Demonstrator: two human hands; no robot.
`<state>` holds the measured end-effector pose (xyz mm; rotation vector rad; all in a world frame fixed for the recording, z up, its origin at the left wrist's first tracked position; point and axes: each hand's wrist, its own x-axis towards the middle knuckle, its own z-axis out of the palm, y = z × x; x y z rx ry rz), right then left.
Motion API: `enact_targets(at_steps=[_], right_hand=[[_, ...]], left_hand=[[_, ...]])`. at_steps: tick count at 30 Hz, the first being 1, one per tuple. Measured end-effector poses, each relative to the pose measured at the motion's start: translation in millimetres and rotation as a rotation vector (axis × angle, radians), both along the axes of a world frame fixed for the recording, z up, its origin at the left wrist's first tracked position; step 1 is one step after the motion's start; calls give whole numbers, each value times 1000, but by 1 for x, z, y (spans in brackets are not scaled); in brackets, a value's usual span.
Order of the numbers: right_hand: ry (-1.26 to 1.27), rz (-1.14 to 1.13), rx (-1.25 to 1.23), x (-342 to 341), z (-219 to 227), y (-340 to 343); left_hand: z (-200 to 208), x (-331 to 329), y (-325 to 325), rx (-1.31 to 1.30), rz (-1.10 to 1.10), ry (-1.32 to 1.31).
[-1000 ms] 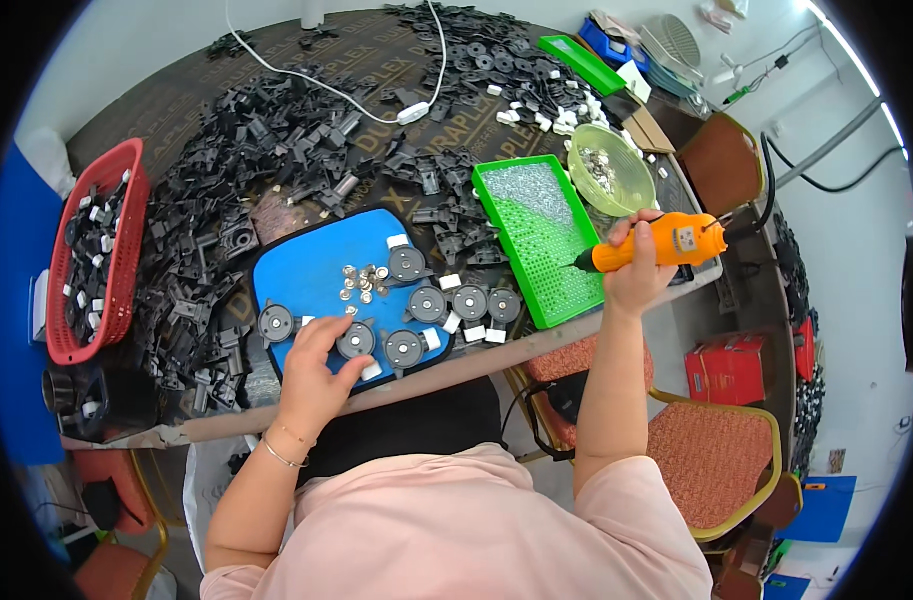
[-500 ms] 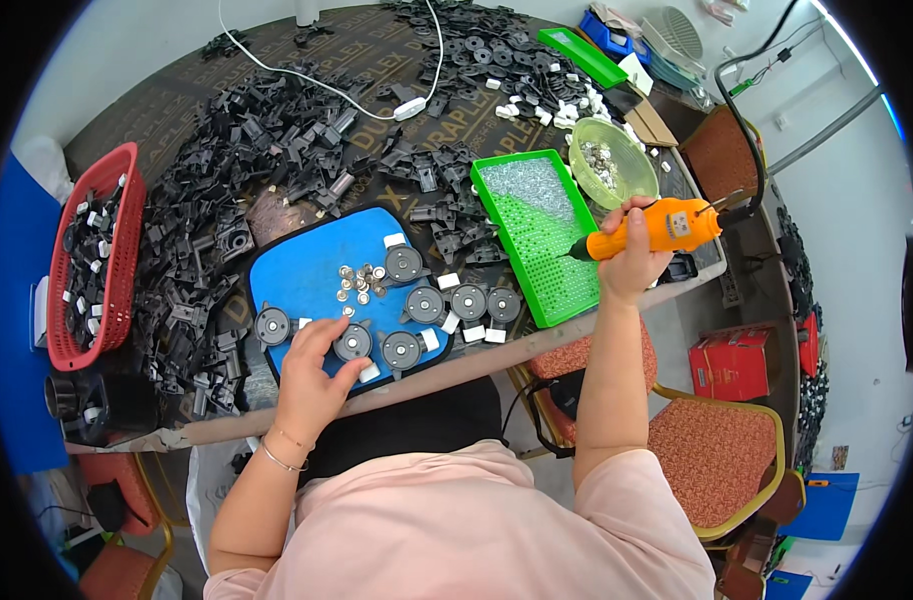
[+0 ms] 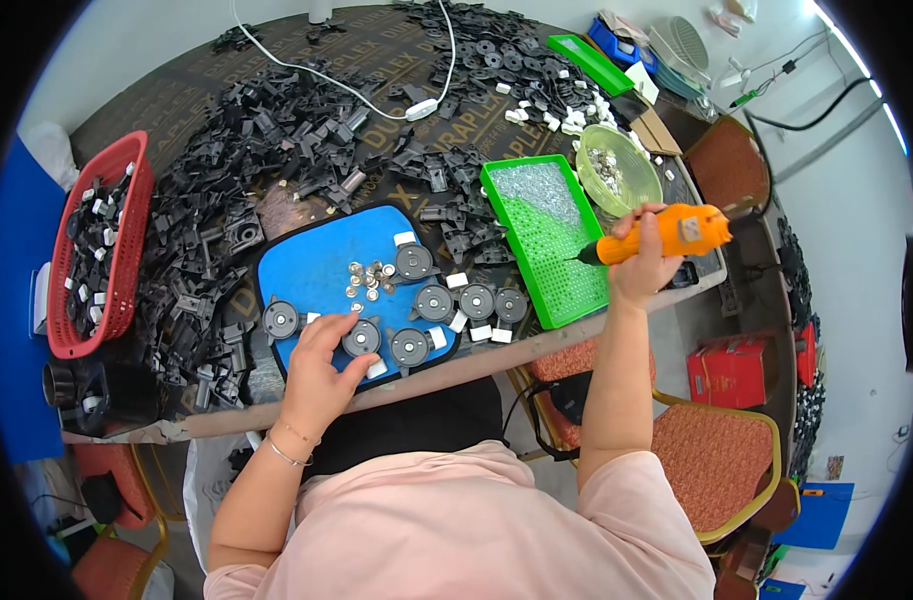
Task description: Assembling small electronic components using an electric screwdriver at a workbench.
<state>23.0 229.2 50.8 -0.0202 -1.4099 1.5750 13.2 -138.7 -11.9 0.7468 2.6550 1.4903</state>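
Observation:
My left hand (image 3: 322,372) rests at the front of a blue mat (image 3: 307,262), thumb and fingers around a round black plastic part (image 3: 362,338) with a white tab. In my right hand (image 3: 647,268) is an orange electric screwdriver (image 3: 677,232). Its thin tip points left over a green perforated tray (image 3: 549,262), which carries a heap of small silvery screws (image 3: 539,190) at its far end. Several similar round parts (image 3: 410,347) lie on the mat and just right of it. Small round metal pieces (image 3: 373,280) are grouped mid-mat.
Black plastic pieces (image 3: 207,200) cover much of the table. A red basket (image 3: 127,255) of parts stands at the left; a yellow-green bowl (image 3: 645,190) sits behind the tray. A white cable with a switch (image 3: 422,109) crosses the back. Chairs (image 3: 717,465) stand at the right.
The whole view has shifted slightly. My right hand has moved a little with the screwdriver, and the black cord behind it hangs differently. My left hand stays on the same round part.

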Motion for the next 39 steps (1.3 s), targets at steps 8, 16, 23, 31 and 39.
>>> enact_targets(at_steps=[8, 16, 23, 31, 39], right_hand=[[84, 612, -7, 7, 46, -114], [-21, 942, 36, -24, 21, -208], [-59, 961, 12, -31, 13, -224], [-140, 1017, 68, -30, 11, -228], [141, 1094, 42, -41, 42, -185]], left_hand=[[-1, 0, 3, 10, -5, 22], [0, 0, 0, 44, -20, -7], [-1, 0, 1, 86, -6, 11], [-1, 1, 1, 95, 16, -10], [1, -1, 2, 58, -25, 3]])
